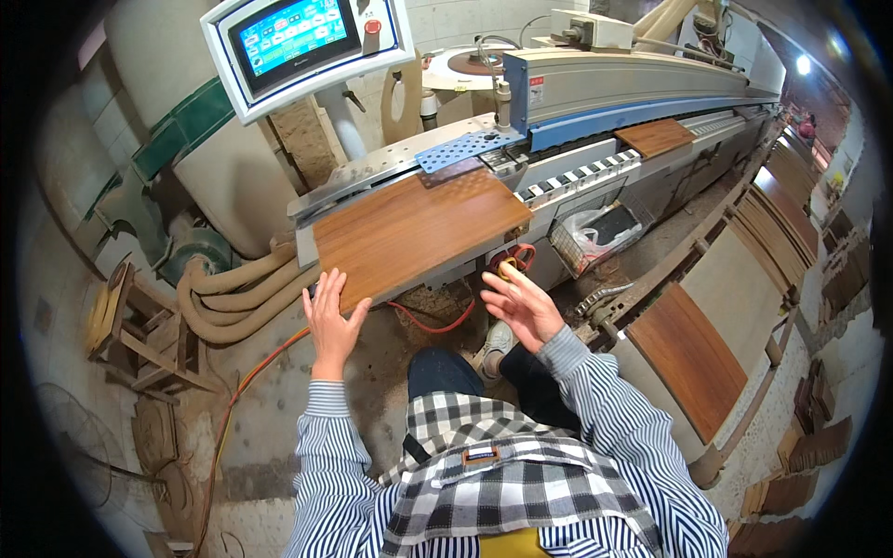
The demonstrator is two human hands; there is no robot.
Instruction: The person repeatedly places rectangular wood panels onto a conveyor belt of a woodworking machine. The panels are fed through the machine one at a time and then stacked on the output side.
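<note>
A brown wood-grain panel (pixel 418 230) lies flat on the infeed end of an edge banding machine (pixel 628 84). Its far edge reaches beneath a blue perforated guard plate (pixel 467 150). My left hand (pixel 329 314) rests at the panel's near left corner, fingers extended and thumb out to the side, without gripping it. In the air to the right of the panel's near edge is my right hand (pixel 523 307), empty, with its fingers apart. A second wood-grain panel (pixel 654 137) sits farther along the machine, beside the blue-trimmed beam.
A control panel with a lit screen (pixel 293 35) stands at upper left. Dusty hoses (pixel 237 307) and an orange hose (pixel 244 383) run across the left side. A wire basket (pixel 600 234) hangs below the machine. At right, a roller conveyor (pixel 732 258) carries boards, including a brown panel (pixel 691 363).
</note>
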